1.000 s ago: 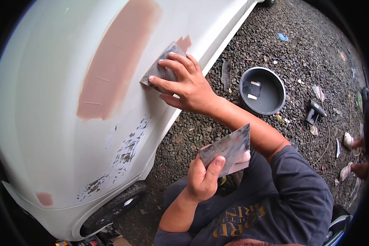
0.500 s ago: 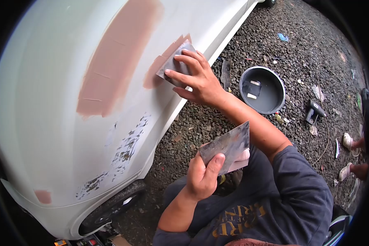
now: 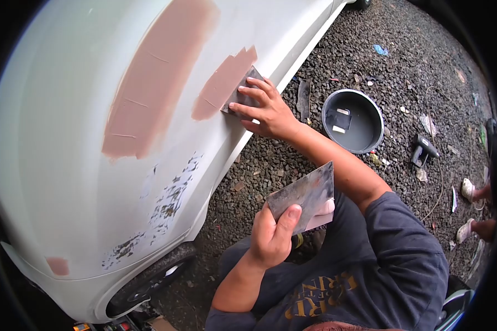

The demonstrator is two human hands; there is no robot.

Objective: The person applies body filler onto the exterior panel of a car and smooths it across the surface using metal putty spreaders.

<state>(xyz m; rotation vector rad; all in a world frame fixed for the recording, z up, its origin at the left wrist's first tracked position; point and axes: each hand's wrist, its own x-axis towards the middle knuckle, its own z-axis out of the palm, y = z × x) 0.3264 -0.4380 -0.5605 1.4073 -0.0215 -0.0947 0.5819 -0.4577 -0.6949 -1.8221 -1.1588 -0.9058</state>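
My right hand is pressed against the white car panel, its fingers spread over a flat grey putty spreader. The spreader lies at the lower right edge of a pinkish-brown putty patch. My left hand grips a grey, stained metal plate, thumb on top. Pink putty shows at the plate's lower right side, partly hidden. A longer putty patch with thin raised lines covers the panel further left.
Chipped paint marks the panel above the wheel. On the gravel stand a black basin holding water and a dark block, and a heat-gun-like tool. Another person's feet are at the right edge.
My right hand has slid the spreader down and to the right, off most of the smaller patch, which now shows in full. My left hand and plate have barely shifted.
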